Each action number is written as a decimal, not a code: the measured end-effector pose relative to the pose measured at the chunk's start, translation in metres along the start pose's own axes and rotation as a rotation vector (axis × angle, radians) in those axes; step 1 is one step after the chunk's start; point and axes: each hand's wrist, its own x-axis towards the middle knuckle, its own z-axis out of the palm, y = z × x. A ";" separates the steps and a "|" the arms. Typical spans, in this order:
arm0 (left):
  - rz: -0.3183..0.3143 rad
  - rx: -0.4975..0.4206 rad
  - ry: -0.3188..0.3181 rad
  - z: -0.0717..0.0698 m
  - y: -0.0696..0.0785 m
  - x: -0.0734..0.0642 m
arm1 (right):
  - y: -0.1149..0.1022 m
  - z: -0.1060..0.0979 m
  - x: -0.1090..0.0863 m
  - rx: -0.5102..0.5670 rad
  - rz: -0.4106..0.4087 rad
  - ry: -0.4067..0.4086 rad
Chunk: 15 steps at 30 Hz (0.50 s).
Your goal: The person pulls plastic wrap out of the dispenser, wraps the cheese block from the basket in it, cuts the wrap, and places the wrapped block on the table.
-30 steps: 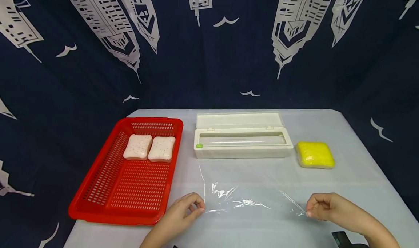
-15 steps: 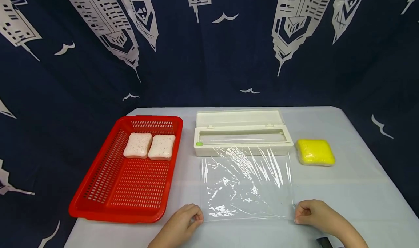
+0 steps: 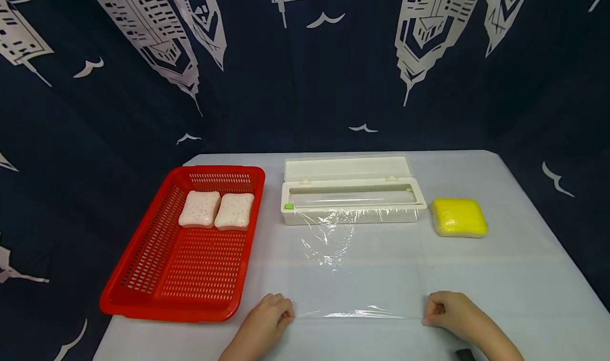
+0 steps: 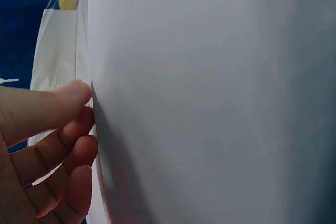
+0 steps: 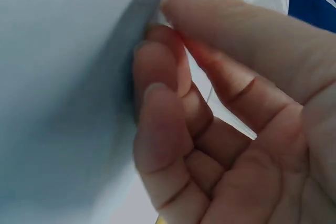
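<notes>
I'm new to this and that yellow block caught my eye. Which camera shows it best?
The head view: the yellow block appears whole and unobstructed there, beside the white box. The left wrist view shows only part, cut off by the top edge; the right wrist view, just a yellow sliver at the bottom, probably it.

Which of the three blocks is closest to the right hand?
The yellow block, on the table beside the white box; the two speckled white blocks lie in the red basket, farther from the right hand.
</notes>
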 end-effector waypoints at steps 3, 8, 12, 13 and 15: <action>-0.030 -0.012 0.005 -0.001 0.002 -0.001 | -0.003 0.004 -0.001 -0.049 0.065 0.049; -0.071 -0.026 0.028 -0.001 0.005 0.001 | -0.008 0.011 0.000 -0.087 0.109 0.117; -0.095 -0.019 0.049 0.002 0.007 0.003 | -0.009 0.015 0.001 -0.088 0.100 0.142; -0.105 -0.019 0.055 0.003 0.007 0.003 | -0.009 0.015 0.001 -0.083 0.107 0.143; -0.129 -0.020 0.069 0.004 0.008 0.003 | -0.009 0.017 0.001 -0.075 0.115 0.150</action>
